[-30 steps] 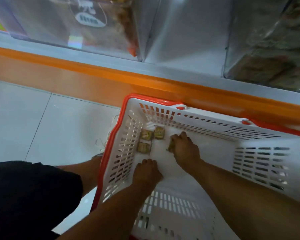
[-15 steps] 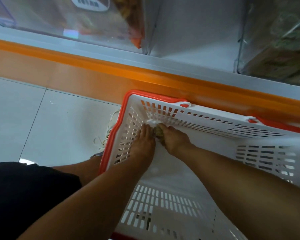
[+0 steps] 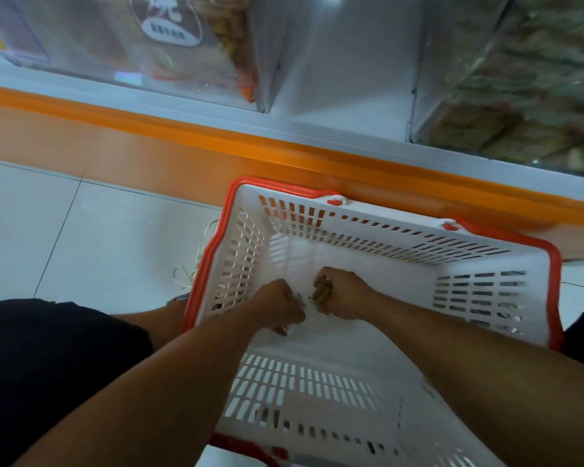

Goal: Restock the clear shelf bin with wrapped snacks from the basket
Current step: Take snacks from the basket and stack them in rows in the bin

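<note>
Inside the white basket (image 3: 378, 251), head view: both forearms reach down, fists side by side above the floor of it. Right hand (image 3: 346, 294) curled tight round a brown bundle of wrapped snacks (image 3: 322, 294), which shows at the thumb side of the fist. Left hand (image 3: 279, 306) also curled; something small shows at its fingertips, too blurred to identify, so its hold cannot be told. Hands nearly touching. Slotted walls stand well apart from both fists on every side. Orange-red rim (image 3: 213, 251) abuts the orange shelf edge (image 3: 284, 146). Clear shelf bin (image 3: 344, 62) sits above, beyond that edge, between two filled bins.
</note>
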